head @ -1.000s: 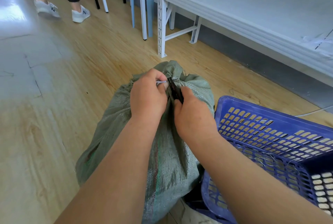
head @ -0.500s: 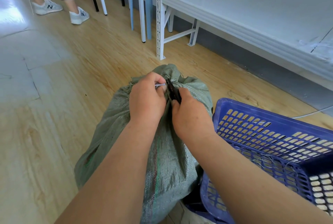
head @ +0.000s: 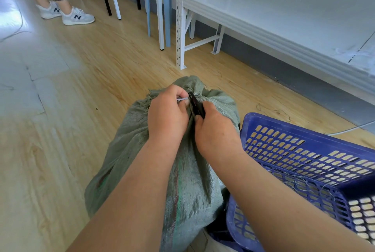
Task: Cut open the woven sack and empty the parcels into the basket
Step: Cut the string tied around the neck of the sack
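Hands grip the sack's (head: 182, 170) neck: left (head: 167, 113) pinching tie (head: 182, 99), right (head: 215, 130) hiding most of a cutter (head: 195, 104).

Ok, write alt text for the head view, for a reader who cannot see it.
Two bare hands work at the tied neck of a green woven sack on a wooden floor: the left hand pinches a white tie, the right hand holds a black cutter against it. A blue plastic basket sits right of the sack.

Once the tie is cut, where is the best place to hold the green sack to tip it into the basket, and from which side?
Probably grip the bunched neck of the sack from above, where the cloth gathers into a narrow handful. The basket is on its right, so tip it that way. The left hand already holds near there.
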